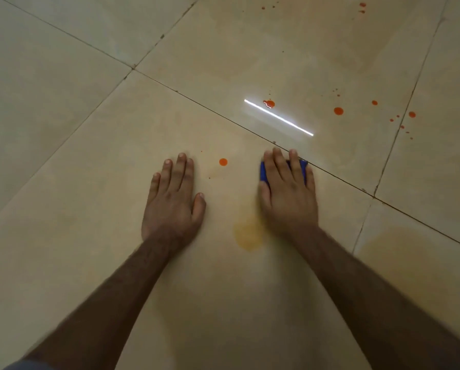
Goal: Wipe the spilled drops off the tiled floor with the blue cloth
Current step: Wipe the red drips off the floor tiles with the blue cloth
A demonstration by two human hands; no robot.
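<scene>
My right hand point(290, 190) presses flat on the blue cloth point(263, 172), which shows only at its edges under my fingers, beside a grout line. My left hand point(174, 198) lies flat on the beige tiled floor point(90, 156), fingers spread, holding nothing. An orange-red drop point(223, 162) sits between my hands, just past the fingertips. Several more drops lie farther off: one by the light reflection point(270, 103), one larger point(338, 111), and small ones point(411, 114) to the right. A pale orange smear point(248, 233) marks the tile near my right wrist.
A bright strip of reflected light point(279, 117) crosses the glossy tile ahead. Dark grout lines point(132, 68) cross the floor diagonally. More tiny spatter point(362, 5) lies at the far top edge. A faint orange haze point(410, 247) tints the tile at the right.
</scene>
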